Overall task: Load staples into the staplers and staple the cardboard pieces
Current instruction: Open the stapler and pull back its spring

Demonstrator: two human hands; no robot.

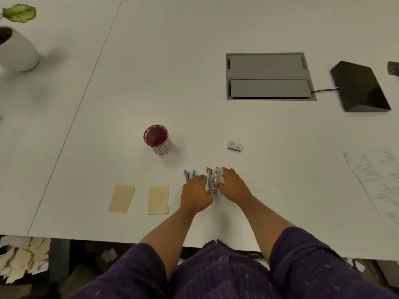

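Note:
A red stapler [212,176] lies opened out on the white table [172,87], between my two hands. My left hand [195,192] touches its near end with curled fingers, and my right hand [232,184] rests against its right side, fingers fairly straight. A blue stapler [189,174], also opened, lies just left of it, partly under my left fingers. Two tan cardboard pieces [122,198] [158,200] lie flat to the left. A small staple box [234,146] sits farther back on the right.
A red-rimmed cup [157,139] stands behind the cardboard. A grey cable hatch [267,76] and a black wedge-shaped device [359,87] are at the back right. Printed paper [380,182] lies at the right edge, a white plant pot [17,49] at far left.

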